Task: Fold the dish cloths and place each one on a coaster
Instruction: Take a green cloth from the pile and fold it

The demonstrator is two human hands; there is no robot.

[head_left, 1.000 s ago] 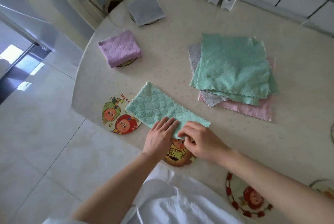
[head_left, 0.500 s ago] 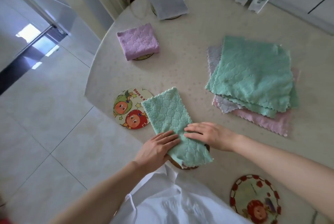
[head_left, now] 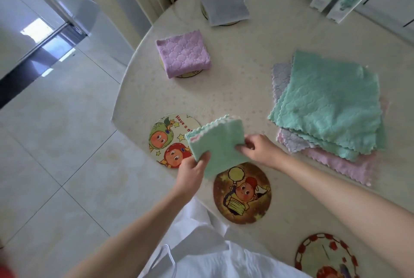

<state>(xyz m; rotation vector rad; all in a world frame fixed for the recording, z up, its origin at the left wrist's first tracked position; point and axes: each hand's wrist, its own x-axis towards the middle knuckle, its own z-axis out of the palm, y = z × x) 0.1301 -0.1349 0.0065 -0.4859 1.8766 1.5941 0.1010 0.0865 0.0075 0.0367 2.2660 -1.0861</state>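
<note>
Cloth pile (head_left: 331,102) R of green cloth (head_left: 217,143)

Both hands — left (head_left: 191,173), right (head_left: 261,150) — hold a folded green cloth (head_left: 218,145).

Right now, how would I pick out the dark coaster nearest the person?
Find the near edge of the table, by the white top. The coaster lies there, just nearer than the held green cloth. It alone is dark brown with a yellow balloon; the two-face coaster and red-rimmed coaster are pale.
</note>
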